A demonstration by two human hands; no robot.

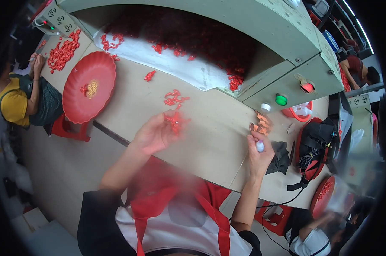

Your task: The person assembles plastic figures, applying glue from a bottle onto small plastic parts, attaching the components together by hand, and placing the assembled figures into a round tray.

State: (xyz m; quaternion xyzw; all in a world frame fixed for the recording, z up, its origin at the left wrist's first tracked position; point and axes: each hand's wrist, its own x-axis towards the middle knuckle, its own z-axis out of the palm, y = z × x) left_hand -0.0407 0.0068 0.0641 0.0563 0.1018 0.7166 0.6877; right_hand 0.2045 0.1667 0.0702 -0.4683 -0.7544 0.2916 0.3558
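Red moulded pieces (174, 121) are held in the loosely curled left hand (153, 133), their long axis blurred; similar pieces (174, 97) are scattered beyond it on the desk (203, 141). A handle (260, 146), pale end upward, is gripped in the closed right hand (262, 160). Trimming is perhaps being readied; steadying seems called for.

Pale green machine (261, 22) at the back; its panel has a green button (281, 99), white knob (265, 107) lower left of it. Table's right side: red basket (291, 114) with whitish stuff inside, black bag (316, 135) with bundled cords, crumpled dark cloth (279, 158) beside it. Red stool (71, 131) near a person in yellow (14, 100); person in white (313, 244) lower right.
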